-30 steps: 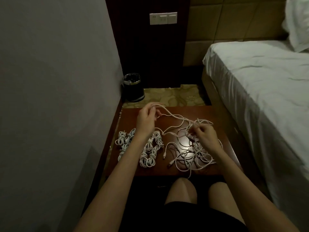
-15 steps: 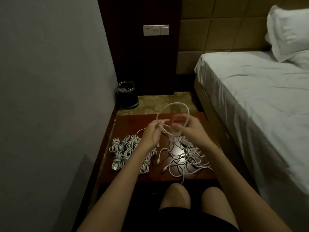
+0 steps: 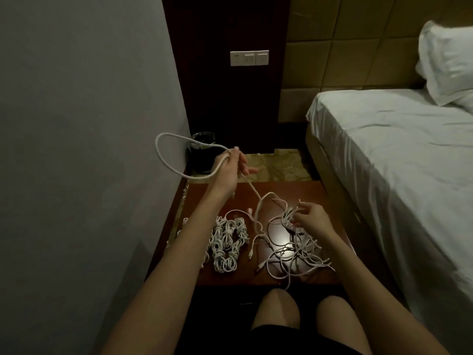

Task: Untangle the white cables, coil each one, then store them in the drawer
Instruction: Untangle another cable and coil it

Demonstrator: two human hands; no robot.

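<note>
A: What does the cable look like right now?

B: The cable [image 3: 163,160] is thin and white. The left hand [image 3: 230,170] is raised above the far left corner of the table [image 3: 317,201] and pinches it between thumb and fingers. 1 big open loop swings out to the left of that hand, in front of the wall [image 3: 76,149]. From the hand the cable runs down and right to the table.

A: And the other end?

B: It drops into the tangle [image 3: 294,249], a loose heap of white cables on the right half of the table, with a bright glare on the wood under it. The right hand [image 3: 311,217] is on the tangle's far edge, fingers curled around a few strands.

A: Any finished ones?

B: Yes, the coils [image 3: 227,242] lie bunched on the left half of the table, partly hidden by the left forearm. I cannot count them for certain.

A: What else is around?

B: A dark bin [image 3: 202,160] stands on the floor behind the table, against the wall, and the raised loop crosses in front of it. A bed [image 3: 396,155] with a white sheet lies along the right, a pillow [image 3: 448,62] at its head. A switch plate [image 3: 249,58] sits on the dark panel. The person's 2 knees show below the table's near edge.
</note>
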